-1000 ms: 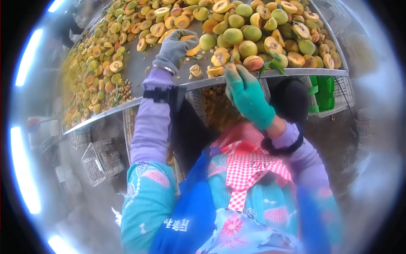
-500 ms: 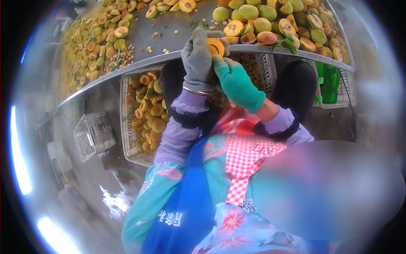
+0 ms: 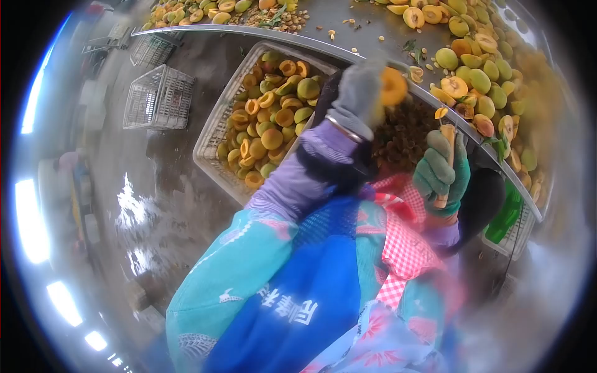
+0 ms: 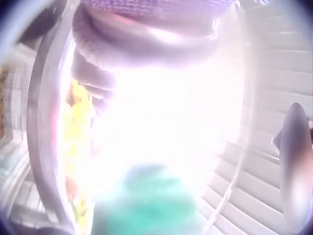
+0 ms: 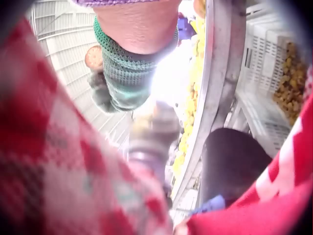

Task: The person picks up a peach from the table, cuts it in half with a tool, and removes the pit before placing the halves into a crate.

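In the head view my left hand [image 3: 360,93], in a grey glove and blurred, holds an orange fruit half [image 3: 393,87], like a peach or apricot, at its fingers by the table edge. Lower right, my green-gloved right hand [image 3: 443,174] curls round the wooden handle of a slim tool [image 3: 446,146]. A small orange piece [image 3: 441,113] is at the tool's tip. The right wrist view shows the green glove [image 5: 127,83] with the handle's round end [image 5: 94,58] beside it. Glare whites out most of the left wrist view; the green glove [image 4: 151,203] is blurred at its bottom.
A metal table [image 3: 367,31] bears whole and halved fruit [image 3: 479,81] and scattered pale pits. Below its edge stands a white crate [image 3: 208,133] of fruit halves. Brown bits [image 3: 404,137] lie below, between the hands. Another white crate [image 3: 158,99] stands on the wet floor.
My left hand took a fruit half from the table and brought it to my right hand. Now the hands are apart, and the right has turned, showing the tool. The head view has swung left.
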The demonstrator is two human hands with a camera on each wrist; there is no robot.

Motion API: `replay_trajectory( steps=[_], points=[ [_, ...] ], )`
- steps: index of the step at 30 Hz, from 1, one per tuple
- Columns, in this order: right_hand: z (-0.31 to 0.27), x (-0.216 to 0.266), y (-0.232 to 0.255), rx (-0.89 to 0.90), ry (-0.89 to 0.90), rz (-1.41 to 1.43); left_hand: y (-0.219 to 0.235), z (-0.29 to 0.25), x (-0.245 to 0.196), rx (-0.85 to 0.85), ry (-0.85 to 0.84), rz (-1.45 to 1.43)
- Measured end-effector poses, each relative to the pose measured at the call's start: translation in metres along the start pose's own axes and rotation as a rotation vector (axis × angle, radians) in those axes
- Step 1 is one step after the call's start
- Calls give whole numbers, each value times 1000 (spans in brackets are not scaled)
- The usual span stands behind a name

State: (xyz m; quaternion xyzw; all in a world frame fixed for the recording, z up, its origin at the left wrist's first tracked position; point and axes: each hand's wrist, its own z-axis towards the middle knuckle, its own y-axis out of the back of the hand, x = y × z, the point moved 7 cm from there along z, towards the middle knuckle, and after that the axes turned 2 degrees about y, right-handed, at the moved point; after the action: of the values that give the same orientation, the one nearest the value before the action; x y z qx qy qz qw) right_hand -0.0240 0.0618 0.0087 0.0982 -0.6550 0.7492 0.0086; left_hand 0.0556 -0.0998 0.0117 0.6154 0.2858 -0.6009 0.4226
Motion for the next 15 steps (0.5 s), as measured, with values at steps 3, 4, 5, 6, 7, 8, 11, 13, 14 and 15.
replay_trajectory(
  steps=[3, 4, 5, 6, 7, 8, 11, 13, 14, 15],
  points=[
    [-23, 21, 36, -178, 73, -27, 92, 14, 66, -327, 320, -502],
    [-25, 20, 41, -228, 73, -35, 131, 29, 105, -377, 214, -55],
    [-22, 13, 49, -283, 72, -47, 164, 42, 122, -462, 182, 689],
    [-21, 11, 51, -335, 74, -58, 170, 56, 140, -379, 177, 865],
    [-18, 10, 49, -354, 70, -130, 173, 60, 178, -372, 86, 1170],
    [-15, 12, 43, -374, 85, -203, 172, 63, 232, -31, 99, 1356],
    [-21, 27, 41, -567, 173, -445, 196, 104, 322, 637, 306, 1363],
    [-35, 36, 49, -624, 184, -359, 209, 109, 209, 7, 239, 1314],
    [-35, 40, 51, -620, 197, -359, 199, 93, 101, -371, 183, 1067],
    [-36, 43, 52, -617, 208, -354, 191, 85, 62, -540, 189, 958]
  ],
)
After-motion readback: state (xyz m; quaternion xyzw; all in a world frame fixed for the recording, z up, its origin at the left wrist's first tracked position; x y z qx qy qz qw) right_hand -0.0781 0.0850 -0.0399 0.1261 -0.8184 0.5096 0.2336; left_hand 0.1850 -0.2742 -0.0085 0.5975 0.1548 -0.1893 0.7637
